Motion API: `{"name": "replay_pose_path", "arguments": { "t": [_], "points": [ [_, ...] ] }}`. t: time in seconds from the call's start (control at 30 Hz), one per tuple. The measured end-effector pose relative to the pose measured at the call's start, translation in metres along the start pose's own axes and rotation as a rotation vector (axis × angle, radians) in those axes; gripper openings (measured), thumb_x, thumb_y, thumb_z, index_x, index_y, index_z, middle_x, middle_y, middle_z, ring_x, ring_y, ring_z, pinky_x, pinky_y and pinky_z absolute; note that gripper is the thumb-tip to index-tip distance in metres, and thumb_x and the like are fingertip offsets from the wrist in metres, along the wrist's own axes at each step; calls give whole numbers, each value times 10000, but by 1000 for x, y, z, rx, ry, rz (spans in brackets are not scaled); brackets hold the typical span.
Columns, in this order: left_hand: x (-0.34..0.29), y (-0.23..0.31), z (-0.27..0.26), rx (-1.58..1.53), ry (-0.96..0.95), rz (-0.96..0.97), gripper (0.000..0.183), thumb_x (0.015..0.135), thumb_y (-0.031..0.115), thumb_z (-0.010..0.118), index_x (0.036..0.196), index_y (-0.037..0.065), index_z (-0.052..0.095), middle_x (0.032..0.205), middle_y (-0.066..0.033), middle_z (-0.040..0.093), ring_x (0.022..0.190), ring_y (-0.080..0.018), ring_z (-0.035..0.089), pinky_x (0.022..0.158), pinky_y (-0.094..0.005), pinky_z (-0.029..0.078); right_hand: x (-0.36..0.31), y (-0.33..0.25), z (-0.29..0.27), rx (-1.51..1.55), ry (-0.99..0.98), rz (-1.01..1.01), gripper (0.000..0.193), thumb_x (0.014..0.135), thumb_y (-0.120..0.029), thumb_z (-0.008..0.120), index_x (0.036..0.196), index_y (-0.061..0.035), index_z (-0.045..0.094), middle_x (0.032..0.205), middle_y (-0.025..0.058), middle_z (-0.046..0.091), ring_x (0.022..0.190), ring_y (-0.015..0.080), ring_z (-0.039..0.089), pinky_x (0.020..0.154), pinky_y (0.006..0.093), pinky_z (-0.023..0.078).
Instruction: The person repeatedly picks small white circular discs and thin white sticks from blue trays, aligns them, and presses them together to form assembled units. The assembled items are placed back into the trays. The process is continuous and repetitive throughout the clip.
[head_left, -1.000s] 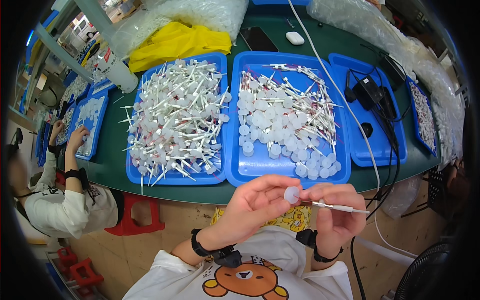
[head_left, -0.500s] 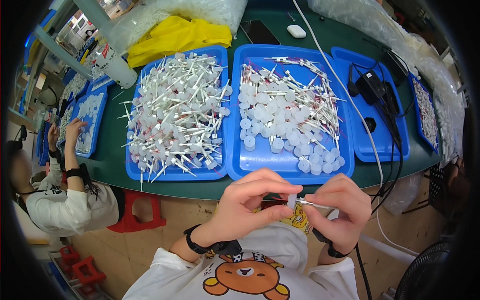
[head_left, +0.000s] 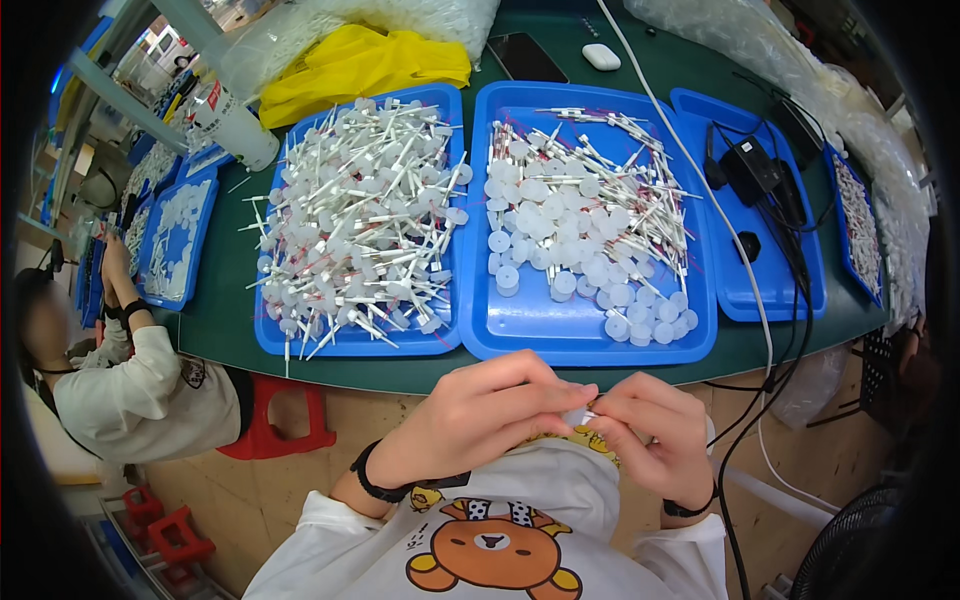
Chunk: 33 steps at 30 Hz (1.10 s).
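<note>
In front of my body, just off the table edge, my two hands meet fingertip to fingertip. My left hand (head_left: 475, 415) is closed, pinching a small translucent white plastic disc (head_left: 577, 415) between thumb and fingers. Closed too, my right hand (head_left: 655, 430) grips the thin white rod at the disc; its fingers hide most of the rod. Beyond them, the middle blue tray (head_left: 540, 325) holds loose translucent discs and white rods with thin red strands. Heaped in the left blue tray (head_left: 380, 342) are white rods with discs on them.
A third blue tray (head_left: 740, 300) at the right holds a black power adapter (head_left: 750, 170) and cables. A white cable (head_left: 700, 190) crosses the table. Behind lie a yellow bag (head_left: 365, 75), phone (head_left: 527, 57) and white case (head_left: 601, 57). Another person (head_left: 150, 400) sits at the left.
My fingertips have drawn together around the disc and rod, covering more of them. My right hand has shifted a little left and down. The person at the left has lowered an arm.
</note>
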<state>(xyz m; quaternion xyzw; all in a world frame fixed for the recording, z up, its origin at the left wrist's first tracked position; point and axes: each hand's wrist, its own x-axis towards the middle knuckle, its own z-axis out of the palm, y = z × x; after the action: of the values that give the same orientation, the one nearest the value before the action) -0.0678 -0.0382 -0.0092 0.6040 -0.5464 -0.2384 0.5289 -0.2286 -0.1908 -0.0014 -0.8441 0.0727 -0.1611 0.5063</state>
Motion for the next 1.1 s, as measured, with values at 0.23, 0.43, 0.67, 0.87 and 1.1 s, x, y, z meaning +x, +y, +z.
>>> {"name": "replay_pose_path", "arguments": {
  "t": [0.23,0.43,0.67,0.87,1.1],
  "points": [
    [-21,-11,-5,-273,-116,-66,340,767,4,787,1101,8,728,932,-89,676,792,-165,652,661,-271,519,-9,8,14,559,-158,312,79,865,33,675,930,52,716,855,95,659,595,129,607,536,237,460],
    [-31,-2,-34,32,97,-111,302,800,40,769,1094,21,708,965,-91,673,834,-186,656,722,-301,537,5,2,37,45,130,126,269,789,10,723,1055,0,683,1044,133,633,954,235,629,823,315,498],
    [-12,-8,-111,473,942,-117,249,835,40,712,1082,12,701,990,-114,689,928,-184,632,862,-297,470,-4,13,27,122,241,180,213,810,29,677,1020,7,661,1011,129,639,941,229,621,826,317,480],
    [2,-25,-109,1115,835,-149,375,872,182,693,1230,89,631,1333,-112,529,1334,-380,352,1110,-496,237,-5,13,31,73,200,174,110,829,38,657,934,13,676,933,119,658,869,231,633,777,318,492],
    [5,-13,-25,960,268,-48,298,826,131,701,1120,112,656,1193,-60,593,1231,-268,486,1061,-470,258,-5,18,18,9,274,200,90,838,34,652,924,13,673,905,110,663,833,223,620,733,311,487]
  ]
}}
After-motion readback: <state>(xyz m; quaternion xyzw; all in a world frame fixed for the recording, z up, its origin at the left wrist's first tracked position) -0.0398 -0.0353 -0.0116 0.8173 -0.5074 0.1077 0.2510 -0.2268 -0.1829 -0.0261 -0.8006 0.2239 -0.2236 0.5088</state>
